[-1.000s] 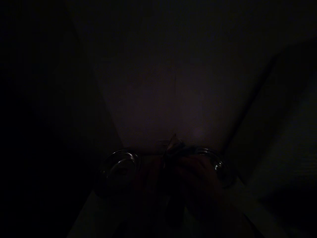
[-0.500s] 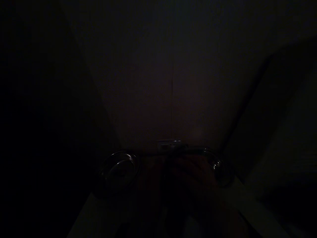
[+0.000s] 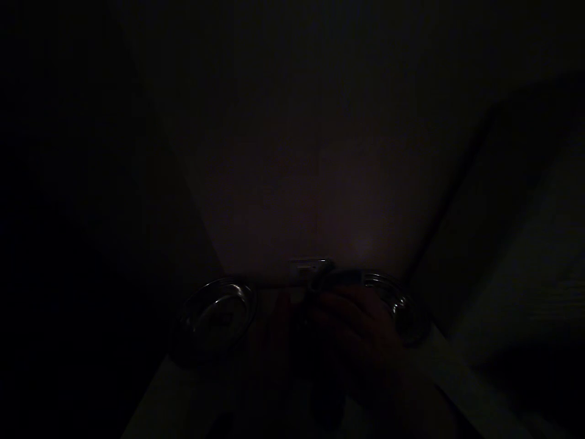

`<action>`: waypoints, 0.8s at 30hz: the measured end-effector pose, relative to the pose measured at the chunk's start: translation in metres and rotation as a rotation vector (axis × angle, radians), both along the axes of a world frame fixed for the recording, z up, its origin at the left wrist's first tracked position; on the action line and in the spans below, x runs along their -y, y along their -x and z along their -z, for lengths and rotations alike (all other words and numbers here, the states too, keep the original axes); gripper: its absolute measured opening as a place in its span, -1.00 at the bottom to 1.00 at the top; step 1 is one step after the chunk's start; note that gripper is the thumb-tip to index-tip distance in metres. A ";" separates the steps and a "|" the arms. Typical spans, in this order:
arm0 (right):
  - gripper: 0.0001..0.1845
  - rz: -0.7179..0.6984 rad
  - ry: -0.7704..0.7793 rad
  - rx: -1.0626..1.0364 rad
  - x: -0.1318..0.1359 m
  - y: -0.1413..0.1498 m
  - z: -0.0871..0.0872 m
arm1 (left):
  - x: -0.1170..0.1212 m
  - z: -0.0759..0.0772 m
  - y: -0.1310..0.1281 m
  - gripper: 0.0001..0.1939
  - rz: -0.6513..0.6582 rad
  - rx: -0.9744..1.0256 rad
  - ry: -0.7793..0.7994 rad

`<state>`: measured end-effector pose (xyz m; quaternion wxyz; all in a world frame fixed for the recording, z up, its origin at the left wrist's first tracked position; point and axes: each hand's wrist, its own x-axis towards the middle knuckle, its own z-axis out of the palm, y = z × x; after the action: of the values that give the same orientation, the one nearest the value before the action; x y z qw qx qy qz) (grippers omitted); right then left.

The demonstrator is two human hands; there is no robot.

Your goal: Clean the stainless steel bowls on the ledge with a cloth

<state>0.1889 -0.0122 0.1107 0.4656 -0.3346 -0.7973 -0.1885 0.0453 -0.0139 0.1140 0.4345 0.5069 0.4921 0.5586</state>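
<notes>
The view is very dark. My right hand (image 3: 359, 326) is right of the middle, its fingers bent to the left and closed over a dark thing whose kind I cannot make out. Just beyond its fingers shows a dim bluish-grey band (image 3: 343, 278), perhaps part of that thing. My left hand (image 3: 272, 335) is a faint reddish shape on the other side of the dark thing; its finger pose is lost in shadow. A shiny metal bowl (image 3: 249, 302) stands left of my left hand. Another metal bowl (image 3: 409, 311) sits behind and right of my right hand, partly covered by it.
Both bowls rest on a pale tabletop (image 3: 158, 390). Behind it rises a plain wall (image 3: 283, 207) with a small pale fixture (image 3: 304, 267) low down. A dark-edged slanting panel (image 3: 516, 201) stands at the right.
The bluish-grey band beyond my right hand shows more plainly now, and the dark thing has shifted slightly. The bowls stay in place.
</notes>
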 end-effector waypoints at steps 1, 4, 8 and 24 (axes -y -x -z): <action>-0.78 -0.006 0.016 -0.013 -0.001 -0.002 -0.001 | 0.000 -0.001 -0.001 -0.68 0.007 0.003 0.005; -0.73 0.009 0.078 -0.108 -0.008 -0.010 -0.001 | 0.001 0.000 -0.002 -0.67 0.020 0.016 0.015; -0.73 0.051 0.103 -0.121 -0.008 -0.008 0.005 | 0.000 0.003 -0.003 -0.70 0.017 0.032 0.023; -0.74 0.063 0.081 0.017 -0.003 -0.009 0.001 | -0.007 0.015 -0.002 -0.68 0.042 0.053 0.065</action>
<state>0.1976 -0.0096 0.1095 0.4386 -0.3766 -0.7973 -0.1735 0.0475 -0.0067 0.0994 0.4750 0.4878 0.4875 0.5465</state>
